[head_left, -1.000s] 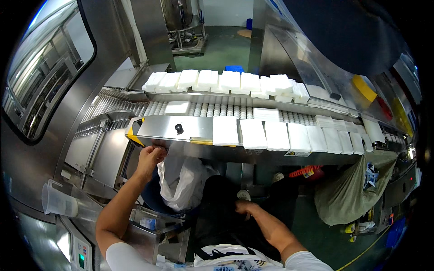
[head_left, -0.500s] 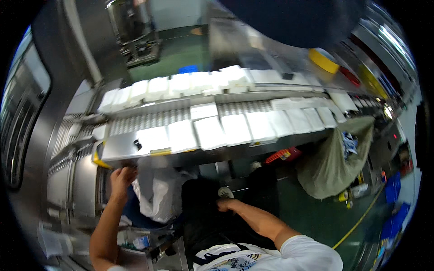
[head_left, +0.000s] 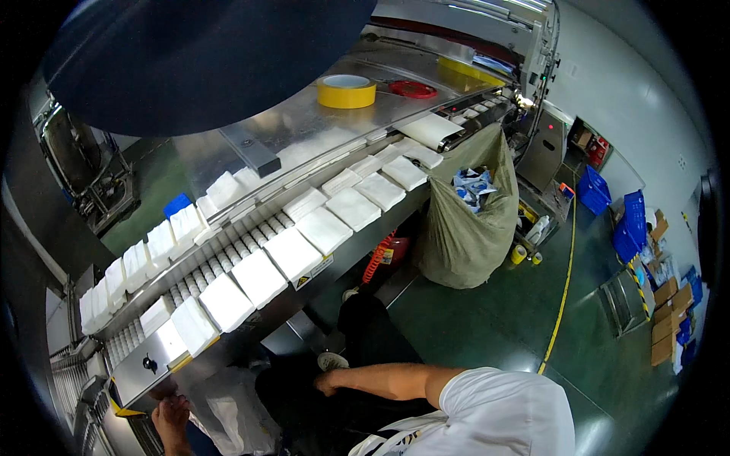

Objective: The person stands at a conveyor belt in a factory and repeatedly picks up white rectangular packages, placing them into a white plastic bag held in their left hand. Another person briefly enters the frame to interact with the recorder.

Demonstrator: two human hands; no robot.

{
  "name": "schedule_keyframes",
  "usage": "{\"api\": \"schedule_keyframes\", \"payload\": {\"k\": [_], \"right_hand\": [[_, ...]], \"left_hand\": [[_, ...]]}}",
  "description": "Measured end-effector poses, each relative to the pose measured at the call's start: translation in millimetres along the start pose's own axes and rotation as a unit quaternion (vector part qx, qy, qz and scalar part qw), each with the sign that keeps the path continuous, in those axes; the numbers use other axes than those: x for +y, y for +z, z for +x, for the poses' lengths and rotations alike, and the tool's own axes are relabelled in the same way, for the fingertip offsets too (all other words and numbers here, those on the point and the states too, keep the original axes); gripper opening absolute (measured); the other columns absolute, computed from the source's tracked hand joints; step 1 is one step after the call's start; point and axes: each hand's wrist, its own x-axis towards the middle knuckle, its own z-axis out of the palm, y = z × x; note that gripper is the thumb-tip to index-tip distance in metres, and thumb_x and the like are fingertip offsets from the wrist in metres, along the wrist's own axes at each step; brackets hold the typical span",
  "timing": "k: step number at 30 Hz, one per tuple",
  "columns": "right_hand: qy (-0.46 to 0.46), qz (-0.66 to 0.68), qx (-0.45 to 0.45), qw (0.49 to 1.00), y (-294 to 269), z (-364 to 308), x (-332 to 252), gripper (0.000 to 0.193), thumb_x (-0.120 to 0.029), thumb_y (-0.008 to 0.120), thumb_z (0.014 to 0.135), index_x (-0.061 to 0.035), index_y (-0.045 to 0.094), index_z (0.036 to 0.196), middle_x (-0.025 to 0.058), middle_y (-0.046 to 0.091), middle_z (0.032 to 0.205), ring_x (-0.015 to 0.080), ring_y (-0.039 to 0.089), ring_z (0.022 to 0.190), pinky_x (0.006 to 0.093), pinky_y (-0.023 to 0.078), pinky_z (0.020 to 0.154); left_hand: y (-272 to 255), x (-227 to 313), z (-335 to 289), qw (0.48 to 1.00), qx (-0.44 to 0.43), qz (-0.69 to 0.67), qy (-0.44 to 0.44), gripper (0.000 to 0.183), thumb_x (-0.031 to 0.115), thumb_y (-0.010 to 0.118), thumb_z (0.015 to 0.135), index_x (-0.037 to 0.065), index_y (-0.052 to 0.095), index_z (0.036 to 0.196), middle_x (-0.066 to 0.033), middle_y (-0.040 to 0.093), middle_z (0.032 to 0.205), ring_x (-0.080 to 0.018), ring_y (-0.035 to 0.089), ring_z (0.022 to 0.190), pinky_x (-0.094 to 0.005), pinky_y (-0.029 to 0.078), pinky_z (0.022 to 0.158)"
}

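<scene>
Close to the yellow-edged near end of the metal conveyor rail (head_left: 135,372), my left hand (head_left: 172,416) is closed with its fingers curled. Whatever those fingers hold, if anything, is hidden. Below the rail my right hand (head_left: 327,382) rests low against my dark-trousered leg, beside a light shoe (head_left: 332,361); its fingers are mostly hidden. Stacks of folded white sheets (head_left: 258,278) lie in a row along the rail, above both hands. A second row of white stacks (head_left: 160,242) lines the far side of the roller conveyor (head_left: 195,283). A clear plastic bag (head_left: 234,414) hangs next to my left hand.
A yellow tape roll (head_left: 347,92) and a red ring (head_left: 413,90) lie on the steel table. An olive sack (head_left: 464,247) holding crumpled wrappers stands right of the conveyor. Farther right are blue crates (head_left: 628,228), cardboard boxes (head_left: 666,319) and a yellow floor line (head_left: 563,304).
My view has swung to the right, showing more of the sack, floor and wall. My left hand stays near the rail's end, and my right hand remains by my leg.
</scene>
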Motion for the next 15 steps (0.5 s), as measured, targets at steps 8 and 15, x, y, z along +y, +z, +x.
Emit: {"api": "schedule_keyframes", "payload": {"k": [8,15], "right_hand": [[0.010,0.093,0.005,0.996,49.2,61.6,31.2,0.027,-0.013,0.063,0.072,0.0019,0.067,0.095,0.0174,0.067,0.091,0.0325,0.063,0.078,0.0455,0.049,0.063],[-0.034,0.054,0.045,0.997,3.2,17.6,-4.0,0.041,-0.013,0.062,0.076,0.0015,0.058,0.114,0.0185,0.064,0.105,0.0343,0.062,0.091,0.0449,0.050,0.072]], "left_hand": [[-8.8,-7.3,8.9,0.999,0.026,-0.037,0.016,0.030,0.030,0.059,0.089,0.000,0.060,0.095,-0.0046,0.060,0.082,-0.0157,0.059,0.070,-0.0283,0.045,0.060],[-70.6,-52.1,31.7,0.994,0.060,-0.029,0.083,0.024,0.025,0.062,0.084,0.001,0.061,0.086,-0.0099,0.063,0.081,-0.0193,0.059,0.068,-0.0295,0.045,0.060]]}}
